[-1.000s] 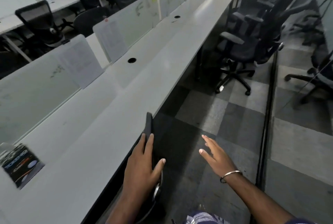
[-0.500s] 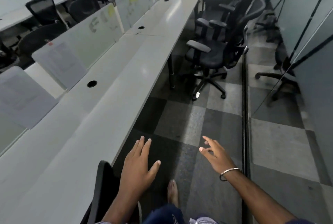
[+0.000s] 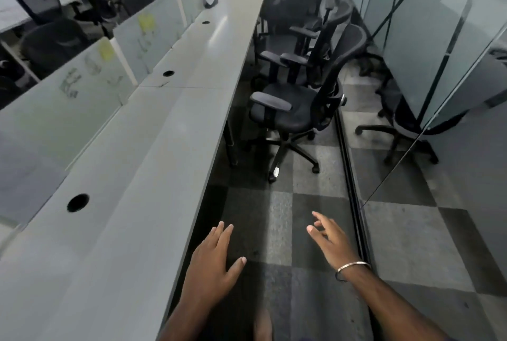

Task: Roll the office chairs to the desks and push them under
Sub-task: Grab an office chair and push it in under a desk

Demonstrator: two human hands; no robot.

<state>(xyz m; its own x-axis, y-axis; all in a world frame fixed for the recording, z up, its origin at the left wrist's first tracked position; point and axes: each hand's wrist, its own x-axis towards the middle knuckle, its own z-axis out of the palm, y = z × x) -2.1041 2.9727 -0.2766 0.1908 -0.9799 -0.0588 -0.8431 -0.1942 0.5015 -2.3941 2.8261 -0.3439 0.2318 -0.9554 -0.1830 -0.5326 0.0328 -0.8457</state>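
A long white desk [image 3: 153, 165] runs from the lower left away to the upper middle. A black office chair [image 3: 290, 110] stands on the floor beside the desk's right edge, ahead of me, its seat out from under the desktop. More black chairs [image 3: 299, 39] stand in a row behind it. My left hand [image 3: 212, 266] hangs over the floor by the desk's edge, fingers straight, holding nothing. My right hand [image 3: 330, 239], with a metal bangle on the wrist, is stretched forward with relaxed fingers, also empty. Both hands are well short of the nearest chair.
A glass wall [image 3: 428, 66] with a black floor track [image 3: 351, 190] lines the right side, leaving a narrow aisle of grey checkered carpet [image 3: 277, 220]. Frosted dividers [image 3: 87, 77] stand along the desk's left. Round cable holes [image 3: 78, 202] dot the desktop. A bare foot [image 3: 262, 325] shows at the bottom.
My left hand has let go of the chair back tucked at the desk, which has left the view. I have moved forward down the aisle and the nearest free chair looks closer.
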